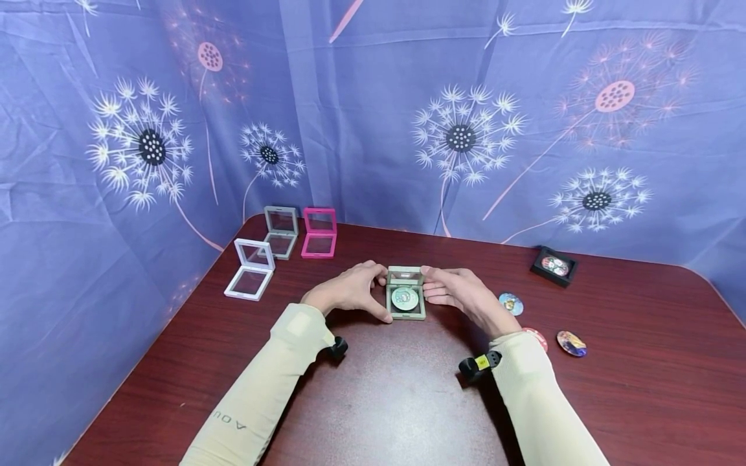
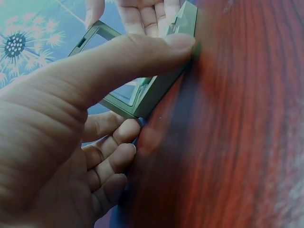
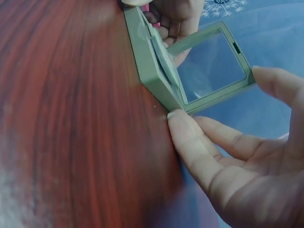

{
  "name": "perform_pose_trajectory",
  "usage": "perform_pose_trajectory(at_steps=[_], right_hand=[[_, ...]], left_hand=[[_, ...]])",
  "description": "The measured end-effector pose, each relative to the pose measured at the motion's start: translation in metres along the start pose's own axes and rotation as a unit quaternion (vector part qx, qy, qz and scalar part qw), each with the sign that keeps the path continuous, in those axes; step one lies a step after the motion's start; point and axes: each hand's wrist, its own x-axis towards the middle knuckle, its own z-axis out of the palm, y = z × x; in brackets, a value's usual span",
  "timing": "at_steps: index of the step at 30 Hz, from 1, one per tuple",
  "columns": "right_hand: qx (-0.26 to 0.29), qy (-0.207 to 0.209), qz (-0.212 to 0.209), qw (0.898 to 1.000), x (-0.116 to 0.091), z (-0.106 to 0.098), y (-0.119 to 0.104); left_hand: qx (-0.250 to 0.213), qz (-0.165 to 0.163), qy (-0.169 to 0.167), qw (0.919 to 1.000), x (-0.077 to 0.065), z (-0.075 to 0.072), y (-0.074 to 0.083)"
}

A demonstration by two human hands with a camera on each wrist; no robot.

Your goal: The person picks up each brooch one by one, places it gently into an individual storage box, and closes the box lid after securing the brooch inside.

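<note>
A green display frame (image 1: 406, 316) lies on the table with its clear-windowed lid (image 3: 213, 66) raised at an angle. In its base rests a round, pale coin-like disc (image 1: 405, 298). My left hand (image 1: 352, 291) grips the frame's left side, thumb at the front corner and curled fingers near the hinge at the back. On the other side, my right hand (image 1: 463, 294) holds the frame, with its thumb on the lid's upper corner and its fingertips (image 3: 180, 121) at the hinge corner. The disc is mostly hidden in both wrist views.
White (image 1: 249, 283), grey (image 1: 282, 246) and pink (image 1: 318, 244) frames stand opened at the back left. At right are a black frame (image 1: 553, 266) with a round piece inside, a blue disc (image 1: 511, 303), a partly hidden red disc (image 1: 537, 338) and a multicoloured disc (image 1: 571, 343).
</note>
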Motion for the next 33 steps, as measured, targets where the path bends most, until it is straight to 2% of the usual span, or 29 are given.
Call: perform_pose_trajectory(at_steps=[21, 33], right_hand=[[0.02, -0.055, -0.022, 0.998, 0.0, -0.011, 0.009], [0.011, -0.076, -0.04, 0.996, 0.0, -0.014, 0.013]], left_hand=[[0.014, 0.003, 0.0, 0.9999, -0.001, 0.0, 0.001], [0.015, 0.006, 0.005, 0.9999, 0.0, 0.002, 0.001]])
